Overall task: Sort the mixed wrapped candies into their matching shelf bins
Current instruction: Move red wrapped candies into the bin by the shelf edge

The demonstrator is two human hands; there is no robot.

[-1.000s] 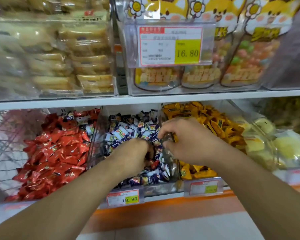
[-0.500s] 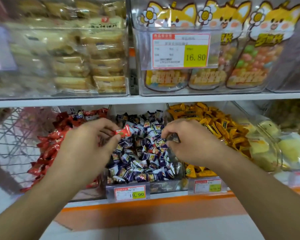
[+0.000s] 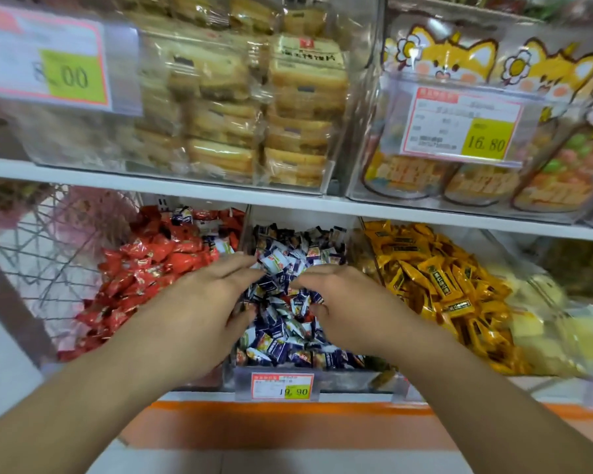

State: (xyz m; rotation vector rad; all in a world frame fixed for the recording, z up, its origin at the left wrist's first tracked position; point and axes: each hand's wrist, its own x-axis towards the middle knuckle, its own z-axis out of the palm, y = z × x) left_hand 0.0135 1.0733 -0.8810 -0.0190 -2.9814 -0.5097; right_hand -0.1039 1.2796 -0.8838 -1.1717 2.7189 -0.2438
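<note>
Three clear bins sit side by side on the lower shelf: red wrapped candies (image 3: 144, 268) on the left, blue-and-white candies (image 3: 288, 333) in the middle, yellow candies (image 3: 435, 278) on the right. A few blue-and-white pieces (image 3: 185, 213) lie at the back of the red bin. Bits of red wrapper (image 3: 308, 317) show among the blue ones. My left hand (image 3: 202, 302) hovers over the divider between the red and middle bins, fingers straight, holding nothing. My right hand (image 3: 346, 302) reaches over the middle bin with fingers stretched leftward onto the candies.
A price tag reading 19.90 (image 3: 283, 387) hangs on the middle bin's front. Pale yellow packets (image 3: 541, 323) fill a bin at far right. A wire basket (image 3: 49, 254) stands at left. The upper shelf holds bread packs (image 3: 254, 107) and fox-print bags (image 3: 493, 97).
Half a second ago my left hand pinched a red candy near the red bin; now that hand holds nothing and is back at the middle bin. The view has shifted left and closer.
</note>
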